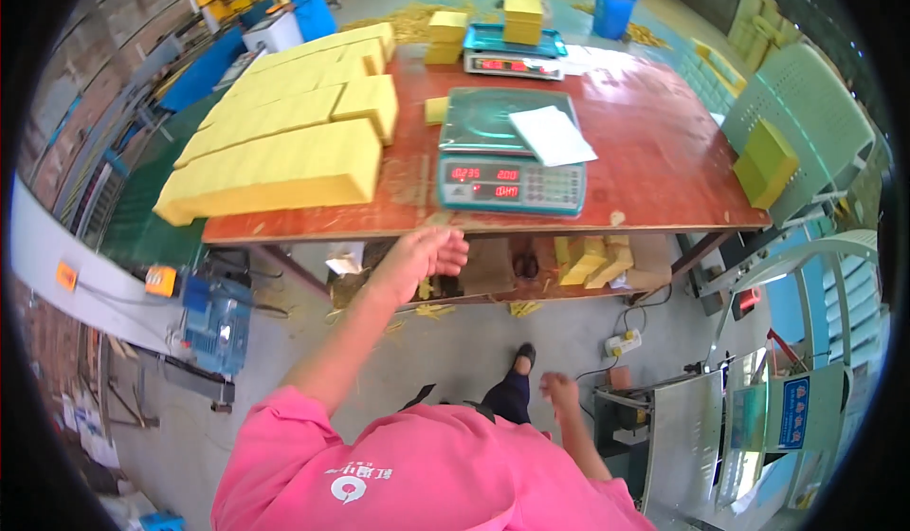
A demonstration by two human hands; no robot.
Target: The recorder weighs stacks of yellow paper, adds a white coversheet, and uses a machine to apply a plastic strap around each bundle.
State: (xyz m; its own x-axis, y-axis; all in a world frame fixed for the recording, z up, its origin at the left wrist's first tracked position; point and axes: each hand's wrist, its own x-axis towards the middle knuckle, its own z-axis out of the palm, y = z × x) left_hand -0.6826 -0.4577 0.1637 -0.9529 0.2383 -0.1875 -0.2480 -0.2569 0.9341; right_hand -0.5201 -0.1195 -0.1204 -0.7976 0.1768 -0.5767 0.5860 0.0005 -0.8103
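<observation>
My left hand [428, 258] is held out just before the near edge of the red table [654, 190], its fingers loosely bent and apart, with nothing in them. Just beyond it stands a digital scale [512, 185] with lit red digits. White paper [553, 136] lies across the scale's pan and overhangs its right side. Left of the scale, long rows of yellow paper stacks [275, 175] cover the table's left end. Down by my right side hangs my right hand [559, 393], touching nothing, its fingers slightly bent and apart.
A second scale [512, 64] farther back bears a yellow block [522, 19]. A green chair [806, 123] with a yellow stack stands at the right. More yellow bundles [592, 258] lie under the table. A person in blue [308, 5] works at the far left, and a blue bin [614, 11] stands behind.
</observation>
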